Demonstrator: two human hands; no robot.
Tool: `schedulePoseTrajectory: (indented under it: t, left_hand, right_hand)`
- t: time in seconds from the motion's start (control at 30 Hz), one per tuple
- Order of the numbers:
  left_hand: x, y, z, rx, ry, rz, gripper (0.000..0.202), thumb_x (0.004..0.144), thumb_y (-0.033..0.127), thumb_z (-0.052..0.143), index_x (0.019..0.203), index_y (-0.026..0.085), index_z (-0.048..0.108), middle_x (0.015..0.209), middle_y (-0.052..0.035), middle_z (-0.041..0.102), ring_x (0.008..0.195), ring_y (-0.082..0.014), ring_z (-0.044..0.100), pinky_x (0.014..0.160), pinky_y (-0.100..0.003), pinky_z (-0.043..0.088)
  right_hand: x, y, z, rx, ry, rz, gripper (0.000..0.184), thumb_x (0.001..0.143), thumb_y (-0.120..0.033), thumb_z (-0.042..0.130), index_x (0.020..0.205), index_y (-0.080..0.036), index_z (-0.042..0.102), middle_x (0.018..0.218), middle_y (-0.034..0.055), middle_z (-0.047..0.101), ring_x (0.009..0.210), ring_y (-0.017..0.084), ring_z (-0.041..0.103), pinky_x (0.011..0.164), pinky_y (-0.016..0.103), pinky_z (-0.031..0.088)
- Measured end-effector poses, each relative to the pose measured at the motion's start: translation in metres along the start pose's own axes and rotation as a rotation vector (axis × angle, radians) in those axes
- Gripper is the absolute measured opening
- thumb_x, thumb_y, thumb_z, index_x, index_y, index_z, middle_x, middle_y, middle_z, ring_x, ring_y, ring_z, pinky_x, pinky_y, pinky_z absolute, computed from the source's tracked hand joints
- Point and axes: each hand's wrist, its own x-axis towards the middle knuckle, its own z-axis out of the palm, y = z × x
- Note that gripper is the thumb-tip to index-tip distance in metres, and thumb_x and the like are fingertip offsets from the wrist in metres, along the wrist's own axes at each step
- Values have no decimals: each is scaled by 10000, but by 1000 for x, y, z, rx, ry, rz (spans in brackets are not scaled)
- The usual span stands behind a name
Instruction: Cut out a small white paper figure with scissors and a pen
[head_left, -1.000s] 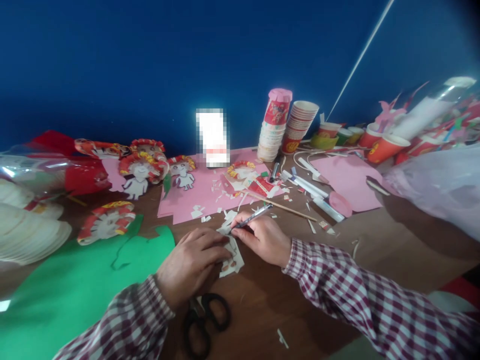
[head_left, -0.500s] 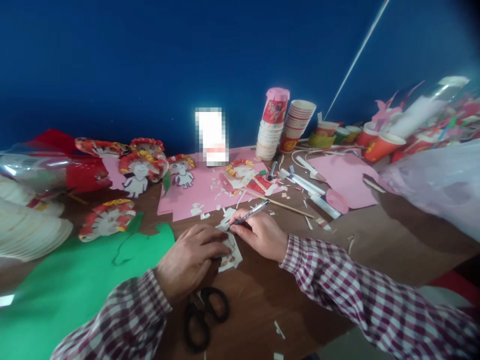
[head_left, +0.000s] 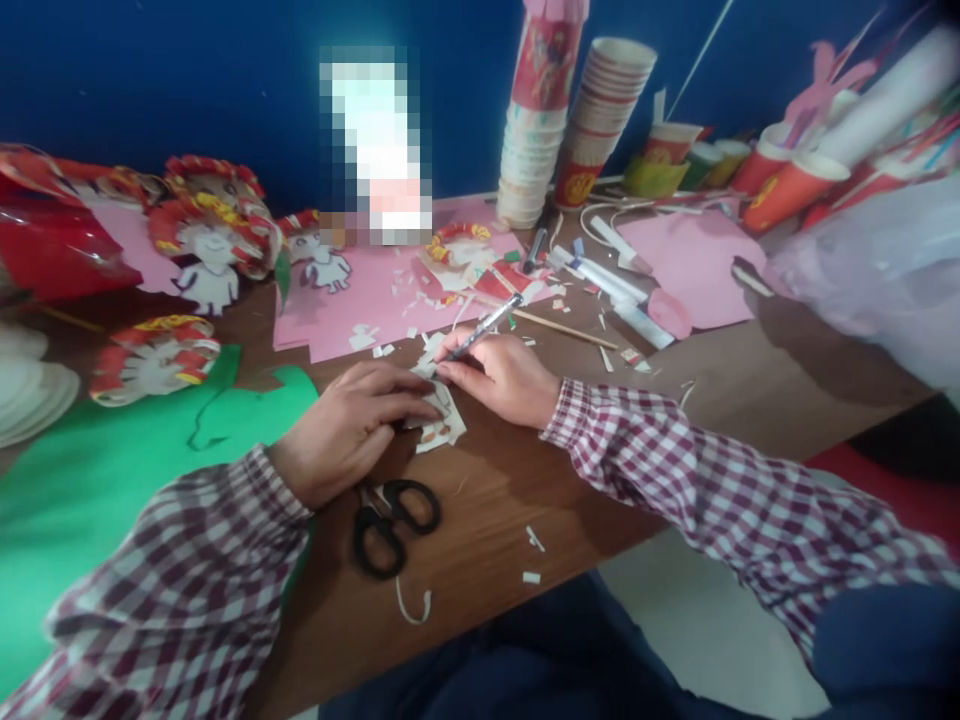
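Centre of frame: left hand (head_left: 349,430), grip spread, fingers laid flat on a paper cutout (head_left: 441,430), pressing it to the desk (head_left: 712,380). Just right of it, right hand (head_left: 502,378), grip pinched around a pen (head_left: 486,326), tip down at the cutout's upper edge, barrel slanting up and right. Below the left hand, black scissors (head_left: 394,515) on the desk, blades partly under the wrist. Lower left, green sheet (head_left: 112,450). Above the hands, pink sheet (head_left: 360,300) strewn with scraps. Top centre, cup stacks (head_left: 532,150).
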Motion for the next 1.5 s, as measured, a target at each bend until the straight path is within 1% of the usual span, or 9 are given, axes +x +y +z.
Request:
schedulePoseTrajectory:
  t: [0.3, 0.37, 0.5, 0.63, 0.73, 0.87, 1.07, 1.2, 1.5]
  left_hand:
    - [2, -1, -1, 3, -13, 7, 404, 755, 96, 352, 964, 236, 669, 1116, -8, 593, 1028, -206, 497, 920, -389, 373]
    - [2, -1, -1, -13, 33, 44, 383, 777, 113, 348, 958, 208, 672, 1125, -28, 589, 1023, -203, 503, 923, -393, 367]
    - [3, 2, -3, -7, -63, -1, 369, 809, 114, 345, 1008, 170, 651, 1166, -46, 564, 1073, -182, 471, 980, -396, 322]
    - [5, 7, -6, -45, -88, -45, 361, 834, 135, 326, 969, 132, 661, 1156, -67, 561, 1087, -187, 463, 995, -410, 310]
    - [6, 7, -5, -47, -84, -57, 369, 828, 115, 325, 975, 148, 662, 1152, -58, 561, 1072, -185, 470, 985, -409, 320]
    - [6, 2, -2, -57, -17, -26, 349, 796, 138, 365, 930, 222, 676, 1097, -19, 593, 1020, -195, 507, 934, -394, 366]
    - [5, 3, -1, -23, 50, -25, 377, 722, 90, 392, 909, 231, 687, 1076, -24, 605, 1013, -207, 511, 916, -393, 389]
    - [2, 4, 0, -32, 58, -11, 388, 687, 80, 414, 915, 248, 680, 1072, -19, 602, 1010, -200, 506, 912, -397, 390]
    - [0, 9, -2, -50, 65, -63, 267, 746, 169, 511, 928, 277, 673, 1081, -27, 597, 1024, -210, 495, 903, -404, 388]
  right_hand:
    - [0, -3, -3, -48, -5, 2, 166, 888, -255, 493, 946, -133, 589, 828, 15, 628, 768, 128, 571, 696, 227, 389]
    - [0, -3, -2, -56, -6, -24, 179, 892, -255, 481, 931, -121, 593, 834, 12, 622, 788, 122, 572, 714, 227, 389]
    - [1, 3, 1, -43, 16, -62, 201, 898, -295, 457, 923, -145, 589, 852, -1, 630, 825, 109, 561, 743, 220, 390]
    - [2, 7, 2, -26, 7, -80, 176, 896, -293, 469, 927, -162, 584, 837, -15, 631, 798, 94, 553, 735, 212, 384]
    - [1, 5, 1, -42, 5, -102, 207, 905, -295, 456, 929, -133, 581, 828, 10, 619, 797, 122, 554, 732, 243, 395]
    - [0, 2, 0, -45, 2, -84, 184, 905, -270, 463, 920, -128, 579, 800, 24, 613, 793, 144, 548, 737, 263, 392]
    - [0, -2, -1, -17, 15, -40, 150, 890, -250, 489, 927, -138, 581, 823, 30, 629, 752, 135, 557, 688, 242, 380]
    - [0, -4, -2, 1, 5, -10, 126, 885, -249, 496, 926, -162, 578, 818, 16, 636, 732, 125, 561, 670, 230, 372]
    - [1, -8, -3, 2, 28, 5, 129, 884, -268, 499, 915, -172, 578, 788, 8, 631, 683, 118, 552, 633, 218, 363]
